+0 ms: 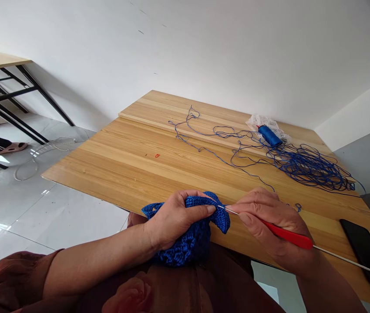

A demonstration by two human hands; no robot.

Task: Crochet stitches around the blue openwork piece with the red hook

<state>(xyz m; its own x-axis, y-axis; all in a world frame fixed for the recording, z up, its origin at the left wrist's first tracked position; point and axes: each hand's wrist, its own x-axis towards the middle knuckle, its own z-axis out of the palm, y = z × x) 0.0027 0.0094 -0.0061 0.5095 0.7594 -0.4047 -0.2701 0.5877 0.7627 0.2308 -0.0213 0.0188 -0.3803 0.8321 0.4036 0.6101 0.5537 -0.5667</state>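
My left hand grips a dark blue crocheted piece, its fingers curled over the top of the work. My right hand holds a crochet hook with a red grip, and the hook's thin metal tip reaches into the edge of the crocheted piece. A tangle of loose blue thread lies on the wooden table, and a strand runs toward my hands. The thread comes from a blue spool lying on a crumpled clear plastic bag.
A black phone lies near the table's right edge, and a small red scrap lies mid-table. Left of the table stands another table with black metal legs. Beyond it are a pale wire loop and a person's slippered foot.
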